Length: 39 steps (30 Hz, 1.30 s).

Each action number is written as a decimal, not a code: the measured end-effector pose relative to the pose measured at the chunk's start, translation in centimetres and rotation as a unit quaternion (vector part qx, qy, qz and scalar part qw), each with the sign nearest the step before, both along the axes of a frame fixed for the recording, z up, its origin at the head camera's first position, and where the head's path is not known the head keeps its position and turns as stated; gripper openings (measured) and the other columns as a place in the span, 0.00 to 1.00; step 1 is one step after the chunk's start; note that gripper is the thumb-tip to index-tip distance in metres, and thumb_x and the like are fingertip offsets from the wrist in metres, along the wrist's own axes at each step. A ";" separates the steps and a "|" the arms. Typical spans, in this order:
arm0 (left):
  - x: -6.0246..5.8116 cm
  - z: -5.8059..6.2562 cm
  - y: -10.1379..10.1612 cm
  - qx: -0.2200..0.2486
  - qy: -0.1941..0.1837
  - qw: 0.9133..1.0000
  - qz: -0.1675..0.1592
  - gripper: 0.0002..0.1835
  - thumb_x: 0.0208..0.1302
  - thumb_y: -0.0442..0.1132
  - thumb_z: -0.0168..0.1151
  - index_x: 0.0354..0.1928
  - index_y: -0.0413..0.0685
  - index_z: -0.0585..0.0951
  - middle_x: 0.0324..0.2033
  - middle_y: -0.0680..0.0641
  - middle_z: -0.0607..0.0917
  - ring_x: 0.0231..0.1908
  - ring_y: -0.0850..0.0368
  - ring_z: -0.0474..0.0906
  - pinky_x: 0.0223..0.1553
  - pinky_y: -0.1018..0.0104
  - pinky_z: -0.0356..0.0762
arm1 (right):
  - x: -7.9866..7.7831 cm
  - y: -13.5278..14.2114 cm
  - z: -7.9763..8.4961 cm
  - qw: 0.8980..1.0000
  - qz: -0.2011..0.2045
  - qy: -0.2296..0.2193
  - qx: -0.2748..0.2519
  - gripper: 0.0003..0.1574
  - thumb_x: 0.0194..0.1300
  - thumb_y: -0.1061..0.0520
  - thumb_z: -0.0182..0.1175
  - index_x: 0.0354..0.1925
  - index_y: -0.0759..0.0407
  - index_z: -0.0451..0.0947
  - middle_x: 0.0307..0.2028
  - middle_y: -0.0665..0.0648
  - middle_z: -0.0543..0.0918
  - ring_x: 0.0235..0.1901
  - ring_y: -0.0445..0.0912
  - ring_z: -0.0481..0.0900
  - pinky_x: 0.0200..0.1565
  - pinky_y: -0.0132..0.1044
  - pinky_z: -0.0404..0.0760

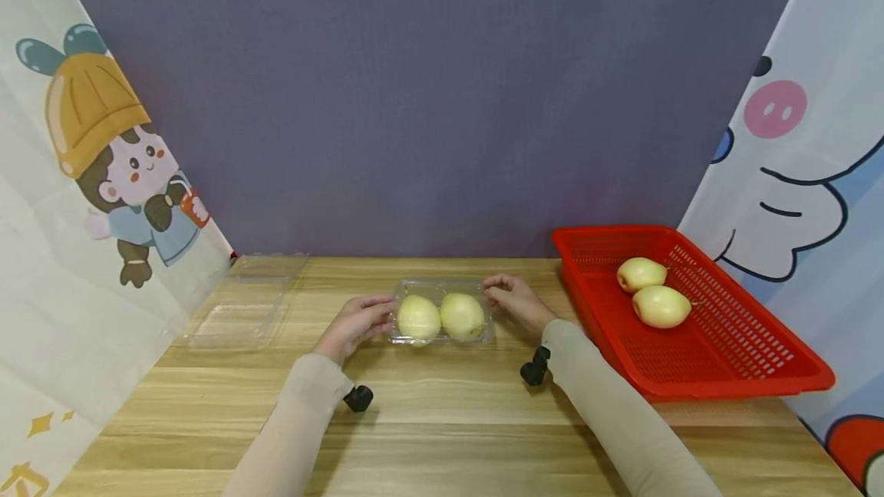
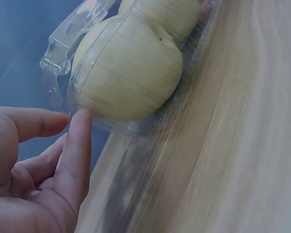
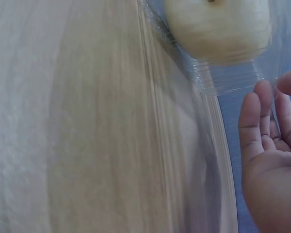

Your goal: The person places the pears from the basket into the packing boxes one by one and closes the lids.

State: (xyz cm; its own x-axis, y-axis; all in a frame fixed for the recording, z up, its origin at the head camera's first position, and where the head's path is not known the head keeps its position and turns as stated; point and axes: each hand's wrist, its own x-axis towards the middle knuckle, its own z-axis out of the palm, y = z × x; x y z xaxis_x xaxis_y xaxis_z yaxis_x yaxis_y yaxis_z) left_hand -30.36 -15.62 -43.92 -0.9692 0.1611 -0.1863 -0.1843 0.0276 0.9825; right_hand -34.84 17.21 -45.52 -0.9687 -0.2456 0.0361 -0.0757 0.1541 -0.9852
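A clear plastic clamshell box (image 1: 442, 288) stands at the middle of the table with two pale yellow pears (image 1: 463, 317) side by side inside. My left hand (image 1: 359, 322) is at its left end; in the left wrist view, thumb and a finger (image 2: 80, 141) pinch the thin plastic edge. At the opposite end, my right hand (image 1: 516, 299) pinches the edge between thumb and fingers (image 3: 250, 116), beside the nearer pear (image 3: 218, 29).
To the right, a red plastic basket (image 1: 691, 390) holds two more pears (image 1: 661, 307). Another clear plastic container (image 1: 235, 320) lies at the back left of the wooden table (image 1: 428, 436). A grey-blue cloth (image 1: 442, 98) hangs behind.
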 end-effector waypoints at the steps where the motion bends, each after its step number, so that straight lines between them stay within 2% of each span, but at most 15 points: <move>1: 0.1 0.1 -0.1 0.000 0.003 1.000 0.000 0.23 0.75 0.34 0.56 0.66 0.29 0.71 0.47 0.41 0.80 0.42 0.57 0.80 0.50 0.67 0.83 | 0.0 0.0 0.0 1.000 -0.001 0.001 0.001 0.18 0.71 0.62 0.56 0.54 0.72 0.73 0.45 0.60 0.80 0.36 0.45 0.78 0.43 0.37 0.81; 6: 0.8 0.6 -0.6 -0.009 0.012 1.000 -0.013 0.24 0.76 0.36 0.51 0.67 0.28 0.68 0.50 0.36 0.79 0.45 0.53 0.80 0.51 0.65 0.83 | 0.0 -0.1 0.1 1.000 -0.008 0.001 0.006 0.18 0.71 0.61 0.57 0.55 0.72 0.74 0.46 0.62 0.80 0.37 0.46 0.77 0.44 0.37 0.81; 13: 1.9 0.9 -1.1 -0.035 -0.007 0.998 -0.046 0.26 0.77 0.40 0.50 0.69 0.30 0.67 0.55 0.33 0.77 0.47 0.50 0.80 0.52 0.62 0.83 | 0.1 -0.2 0.0 1.000 -0.005 -0.001 0.013 0.17 0.70 0.61 0.57 0.54 0.70 0.74 0.47 0.63 0.79 0.36 0.46 0.79 0.43 0.37 0.81; 21: 3.0 1.1 -1.0 -0.034 -0.012 0.996 -0.078 0.27 0.76 0.38 0.52 0.70 0.27 0.64 0.48 0.37 0.80 0.42 0.53 0.81 0.48 0.62 0.85 | 0.3 0.0 0.0 0.999 0.013 0.032 0.007 0.19 0.68 0.56 0.58 0.52 0.69 0.75 0.43 0.59 0.80 0.36 0.46 0.79 0.41 0.36 0.81; 24: 3.4 1.2 -0.8 -0.037 -0.014 0.995 -0.088 0.28 0.76 0.38 0.52 0.70 0.27 0.63 0.47 0.37 0.81 0.43 0.51 0.82 0.47 0.62 0.85 | 0.2 0.0 0.0 1.000 0.009 0.023 0.009 0.20 0.69 0.57 0.58 0.53 0.70 0.74 0.43 0.60 0.80 0.36 0.46 0.79 0.42 0.37 0.81; 28: 3.7 1.1 -0.5 -0.035 -0.015 0.996 -0.085 0.28 0.73 0.36 0.54 0.69 0.26 0.63 0.46 0.37 0.81 0.43 0.50 0.82 0.45 0.64 0.85 | 0.0 -0.1 0.1 1.000 -0.001 0.005 0.015 0.21 0.71 0.60 0.57 0.56 0.73 0.72 0.46 0.65 0.79 0.37 0.46 0.77 0.45 0.40 0.81; 31: 3.7 0.9 -0.2 -0.027 -0.020 0.997 -0.076 0.29 0.71 0.35 0.56 0.68 0.26 0.63 0.43 0.38 0.82 0.40 0.53 0.82 0.43 0.66 0.86 | 0.0 -0.1 0.1 1.000 -0.001 0.004 0.014 0.20 0.72 0.61 0.56 0.57 0.74 0.72 0.47 0.67 0.79 0.37 0.46 0.77 0.46 0.44 0.81; 39: 3.7 0.5 0.1 0.000 -0.027 0.998 -0.061 0.29 0.70 0.35 0.59 0.67 0.27 0.64 0.40 0.40 0.82 0.35 0.58 0.81 0.40 0.67 0.85 | 0.2 -0.2 0.2 1.000 -0.010 -0.004 0.010 0.19 0.72 0.62 0.55 0.57 0.73 0.72 0.47 0.66 0.79 0.36 0.44 0.78 0.46 0.42 0.82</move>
